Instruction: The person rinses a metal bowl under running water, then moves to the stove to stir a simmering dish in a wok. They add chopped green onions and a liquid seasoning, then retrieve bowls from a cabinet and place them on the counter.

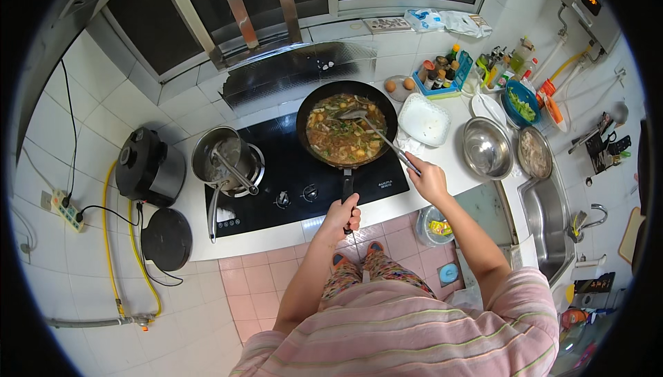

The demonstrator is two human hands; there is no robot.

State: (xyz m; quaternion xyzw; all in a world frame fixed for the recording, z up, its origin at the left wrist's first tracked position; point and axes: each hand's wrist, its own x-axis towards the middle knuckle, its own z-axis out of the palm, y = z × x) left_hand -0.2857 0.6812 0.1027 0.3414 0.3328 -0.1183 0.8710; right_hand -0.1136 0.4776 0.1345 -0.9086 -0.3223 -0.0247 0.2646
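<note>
A black frying pan point(305, 118) sits on the right burner of a black glass gas hob point(269, 170). Brothy stew point(336, 128) with greens and yellowish chunks fills it. My left hand point(341, 216) grips the pan's black handle, which points toward me. In my right hand point(429, 177) is the handle of a metal spatula point(380, 136), held from the right side. The spatula's head rests in the stew, partly covered by it. On the left burner stands a steel saucepan point(204, 162) with a second metal utensil point(235, 172) leaning across its rim.
An electric pressure cooker point(150, 170) stands left of the hob. Right of the pan are a white square dish point(424, 118), eggs point(408, 84), a steel bowl point(487, 146), a blue bowl of chopped greens point(520, 105) and seasoning bottles point(437, 74). A sink point(544, 221) lies farther right.
</note>
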